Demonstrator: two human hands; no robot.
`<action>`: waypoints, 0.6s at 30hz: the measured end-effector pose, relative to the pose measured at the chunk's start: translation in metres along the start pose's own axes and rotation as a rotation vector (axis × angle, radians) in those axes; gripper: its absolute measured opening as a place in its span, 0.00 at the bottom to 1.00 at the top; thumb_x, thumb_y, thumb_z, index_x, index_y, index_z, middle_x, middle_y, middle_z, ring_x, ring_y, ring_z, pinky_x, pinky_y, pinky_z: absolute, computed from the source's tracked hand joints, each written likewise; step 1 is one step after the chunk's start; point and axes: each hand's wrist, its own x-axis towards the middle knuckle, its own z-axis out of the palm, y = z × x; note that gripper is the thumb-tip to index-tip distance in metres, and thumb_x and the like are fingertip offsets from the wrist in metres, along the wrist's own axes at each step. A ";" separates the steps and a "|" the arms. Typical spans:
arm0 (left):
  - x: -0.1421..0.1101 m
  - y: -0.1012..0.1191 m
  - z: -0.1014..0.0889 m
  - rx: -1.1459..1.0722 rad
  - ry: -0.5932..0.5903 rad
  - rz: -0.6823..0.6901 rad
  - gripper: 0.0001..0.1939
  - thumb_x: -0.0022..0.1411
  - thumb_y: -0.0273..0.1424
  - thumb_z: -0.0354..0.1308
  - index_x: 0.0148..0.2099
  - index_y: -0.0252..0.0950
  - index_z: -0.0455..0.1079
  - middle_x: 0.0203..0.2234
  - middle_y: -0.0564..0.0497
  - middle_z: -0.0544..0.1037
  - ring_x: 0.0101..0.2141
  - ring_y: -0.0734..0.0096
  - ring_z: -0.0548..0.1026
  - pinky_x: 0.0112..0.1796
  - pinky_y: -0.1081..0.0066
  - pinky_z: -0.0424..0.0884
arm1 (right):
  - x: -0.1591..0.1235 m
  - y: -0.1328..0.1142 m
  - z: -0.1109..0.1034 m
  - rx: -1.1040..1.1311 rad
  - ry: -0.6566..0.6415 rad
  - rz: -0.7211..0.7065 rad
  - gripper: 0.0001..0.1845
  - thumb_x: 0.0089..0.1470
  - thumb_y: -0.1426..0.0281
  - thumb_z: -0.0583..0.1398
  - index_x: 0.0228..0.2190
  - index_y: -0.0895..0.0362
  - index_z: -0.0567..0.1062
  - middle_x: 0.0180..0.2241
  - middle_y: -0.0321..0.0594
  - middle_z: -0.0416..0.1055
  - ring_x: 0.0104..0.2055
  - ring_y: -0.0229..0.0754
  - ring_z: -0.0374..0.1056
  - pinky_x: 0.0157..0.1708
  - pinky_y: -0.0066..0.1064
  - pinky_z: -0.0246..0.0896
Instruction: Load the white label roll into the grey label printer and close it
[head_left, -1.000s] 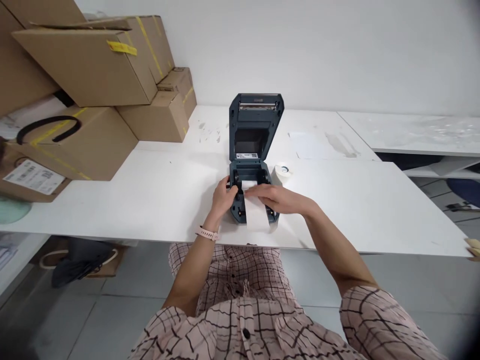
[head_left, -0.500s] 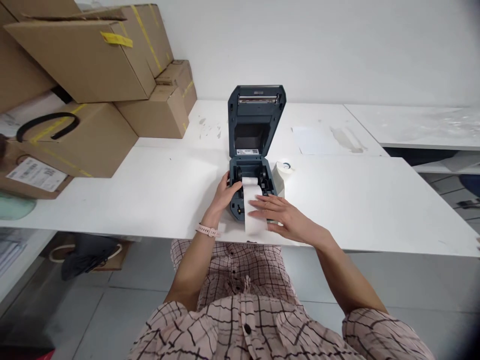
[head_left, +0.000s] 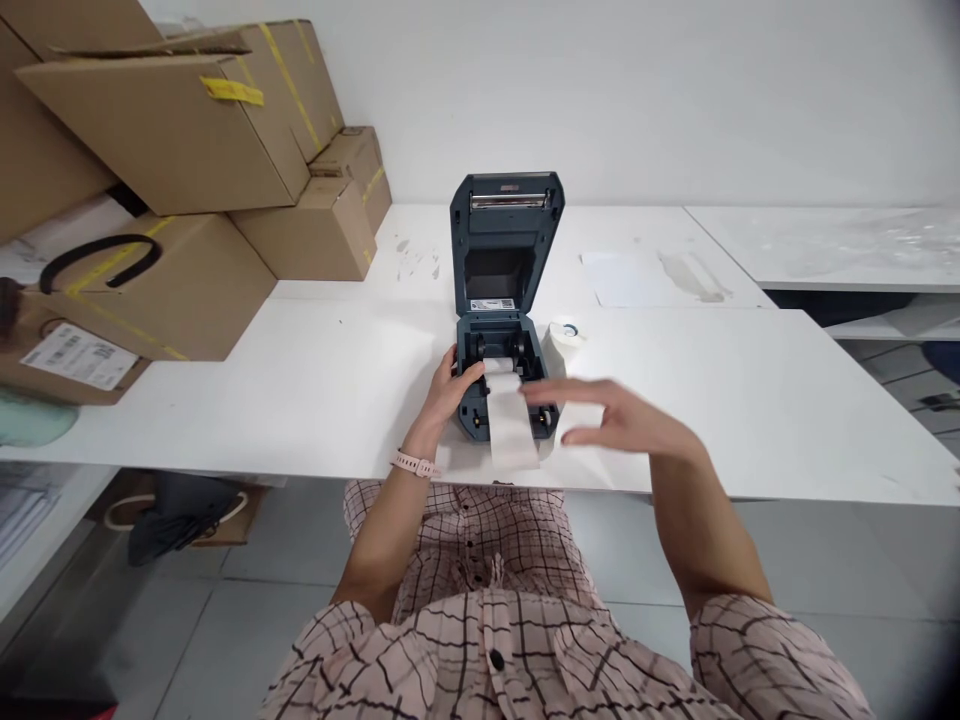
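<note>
A dark grey label printer (head_left: 498, 240) stands on the table with its lid swung up. Out of its front, a white paper strip (head_left: 512, 430) runs over the lip towards me, fed from a small roll inside. My left hand (head_left: 446, 392) grips the printer's left side, its thumb over the rim beside the roll. Slightly blurred, my right hand (head_left: 619, 415) hovers at the front right of the printer with fingers stretched and thumb apart. Its fingertips overlap the strip's right edge; whether they touch it I cannot tell. A white roll (head_left: 564, 342) sits right of the printer.
Cardboard boxes (head_left: 202, 130) are stacked at the left of the white table (head_left: 345, 390). A paper sheet (head_left: 619, 280) lies towards the back right. The table's front edge is close to my body, and a bag (head_left: 176, 520) rests below at the left.
My right hand has lifted off the paper strip and moved to the right, baring more of the strip. My left hand stays on the printer.
</note>
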 end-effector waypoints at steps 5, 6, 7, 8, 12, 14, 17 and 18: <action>-0.026 -0.003 0.002 0.053 0.021 -0.038 0.39 0.64 0.50 0.63 0.73 0.47 0.59 0.73 0.45 0.63 0.69 0.49 0.65 0.64 0.54 0.69 | 0.083 0.037 -0.080 -0.123 0.769 0.034 0.31 0.70 0.44 0.50 0.67 0.40 0.65 0.70 0.38 0.63 0.73 0.51 0.59 0.70 0.55 0.58; -0.033 -0.004 0.001 0.063 0.018 -0.035 0.39 0.65 0.52 0.62 0.73 0.48 0.59 0.73 0.46 0.62 0.70 0.49 0.63 0.64 0.55 0.68 | 0.107 0.048 -0.095 -0.099 0.743 0.057 0.33 0.70 0.42 0.47 0.68 0.40 0.62 0.72 0.38 0.61 0.74 0.51 0.57 0.70 0.56 0.58; -0.038 -0.005 0.001 0.072 0.011 -0.023 0.38 0.66 0.52 0.60 0.73 0.48 0.59 0.74 0.47 0.61 0.71 0.49 0.61 0.65 0.55 0.68 | 0.129 0.057 -0.107 -0.063 0.700 0.084 0.35 0.70 0.41 0.43 0.69 0.41 0.60 0.72 0.39 0.60 0.74 0.51 0.56 0.69 0.57 0.58; -0.043 -0.006 0.000 0.080 0.001 -0.009 0.37 0.67 0.53 0.59 0.73 0.48 0.60 0.74 0.48 0.61 0.72 0.50 0.60 0.66 0.56 0.67 | 0.149 0.064 -0.116 -0.011 0.650 0.113 0.38 0.70 0.40 0.40 0.70 0.44 0.58 0.72 0.41 0.60 0.74 0.51 0.57 0.69 0.57 0.58; -0.054 -0.016 -0.011 0.080 0.002 -0.022 0.40 0.68 0.54 0.58 0.75 0.45 0.57 0.75 0.47 0.57 0.74 0.51 0.56 0.69 0.57 0.62 | 0.179 0.059 -0.111 0.123 0.565 0.140 0.44 0.68 0.38 0.34 0.69 0.51 0.61 0.68 0.43 0.66 0.70 0.49 0.63 0.70 0.51 0.58; -0.055 -0.020 -0.019 0.031 0.031 -0.062 0.42 0.68 0.56 0.55 0.76 0.43 0.53 0.77 0.45 0.53 0.74 0.51 0.56 0.69 0.56 0.62 | 0.157 0.042 -0.088 0.036 0.624 0.096 0.42 0.70 0.40 0.33 0.67 0.48 0.65 0.65 0.39 0.70 0.69 0.49 0.65 0.70 0.51 0.59; -0.054 -0.020 -0.028 -0.076 0.070 -0.096 0.43 0.70 0.57 0.49 0.78 0.40 0.48 0.76 0.40 0.53 0.70 0.49 0.63 0.66 0.54 0.67 | 0.102 0.012 -0.040 -0.135 0.700 0.059 0.36 0.73 0.46 0.35 0.65 0.44 0.67 0.64 0.36 0.71 0.69 0.51 0.65 0.68 0.55 0.61; -0.053 -0.019 -0.029 -0.093 0.085 -0.088 0.43 0.71 0.57 0.48 0.78 0.40 0.48 0.76 0.40 0.54 0.70 0.49 0.65 0.65 0.54 0.68 | 0.083 0.003 -0.023 -0.170 0.713 0.067 0.33 0.74 0.47 0.37 0.64 0.43 0.68 0.64 0.36 0.71 0.70 0.51 0.64 0.68 0.56 0.61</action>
